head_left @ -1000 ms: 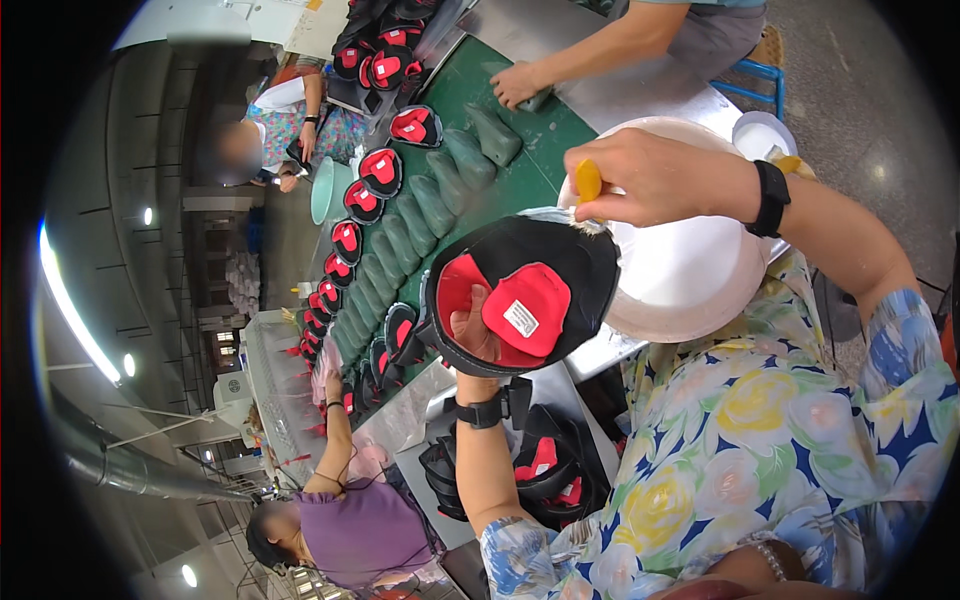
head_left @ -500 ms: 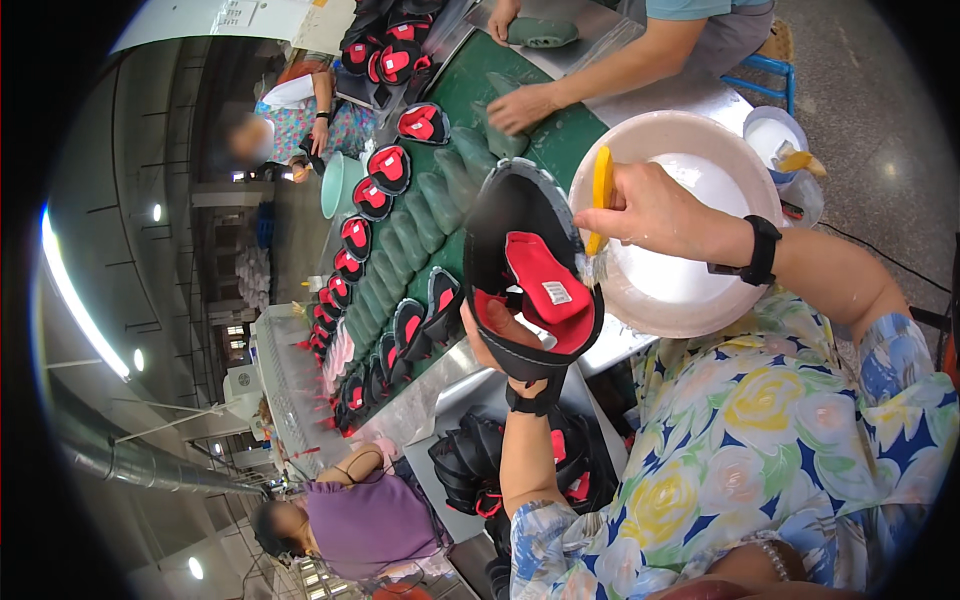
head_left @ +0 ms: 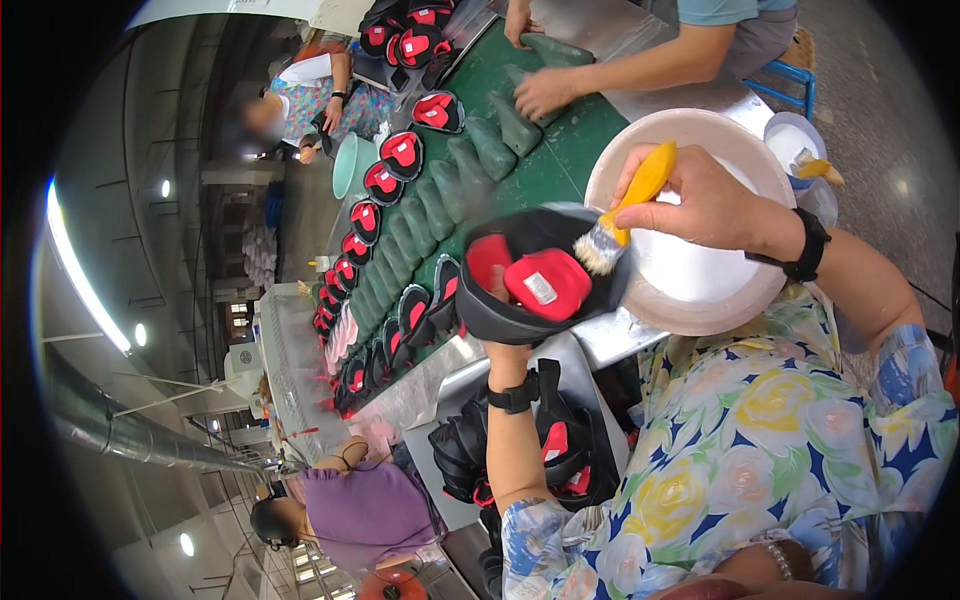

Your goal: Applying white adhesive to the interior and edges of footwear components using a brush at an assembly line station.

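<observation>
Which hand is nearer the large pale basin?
Right: your right hand is over the basin, holding a brush; your left hand is farther, to its left, supporting a shoe upper.

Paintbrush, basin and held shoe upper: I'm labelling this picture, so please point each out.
Yellow-handled paintbrush (head_left: 648, 175): head view, on the handle.
Pale basin (head_left: 695, 126): head view, on the far inner wall.
Black-and-red shoe upper (head_left: 566, 280): head view, on the red inner piece.

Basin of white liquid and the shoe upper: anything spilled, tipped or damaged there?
Nothing plainly stands out. The basin holds its white liquid with no spill visible beside it; the black shoe upper shows no obvious tear, though blur hides fine detail. The right hand grips the yellow brush.
</observation>
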The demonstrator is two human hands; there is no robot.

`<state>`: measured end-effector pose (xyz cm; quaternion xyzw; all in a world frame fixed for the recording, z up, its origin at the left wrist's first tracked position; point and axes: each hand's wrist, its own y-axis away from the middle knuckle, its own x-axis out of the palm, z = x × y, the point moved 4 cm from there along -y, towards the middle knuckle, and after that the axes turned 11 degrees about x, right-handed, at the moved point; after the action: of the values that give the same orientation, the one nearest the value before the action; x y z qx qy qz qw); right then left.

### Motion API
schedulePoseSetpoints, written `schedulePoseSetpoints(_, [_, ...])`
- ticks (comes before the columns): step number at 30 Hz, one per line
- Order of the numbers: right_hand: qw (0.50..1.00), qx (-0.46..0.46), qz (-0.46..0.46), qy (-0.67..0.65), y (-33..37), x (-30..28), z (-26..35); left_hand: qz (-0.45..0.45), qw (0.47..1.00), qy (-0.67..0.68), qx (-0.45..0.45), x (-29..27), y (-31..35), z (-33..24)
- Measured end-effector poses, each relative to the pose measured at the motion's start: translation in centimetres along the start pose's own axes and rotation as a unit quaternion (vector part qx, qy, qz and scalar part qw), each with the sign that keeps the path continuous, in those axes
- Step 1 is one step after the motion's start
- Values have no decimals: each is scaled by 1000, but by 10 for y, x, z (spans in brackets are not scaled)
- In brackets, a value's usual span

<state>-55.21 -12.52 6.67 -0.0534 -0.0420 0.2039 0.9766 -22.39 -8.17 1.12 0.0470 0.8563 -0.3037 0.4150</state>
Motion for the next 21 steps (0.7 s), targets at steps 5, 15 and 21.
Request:
schedulePoseSetpoints(5, [967,-212,32,139,2,11,14,63,895,379,-227,56,9,-33])
schedulePoseSetpoints(15, [914,-297,114,253,-16,31,13,64,841,488,-225,85,7,-62])
schedulePoseSetpoints(21, [920,14,170,352,-16,1,11,78,766,589,-244,92,27,-37])
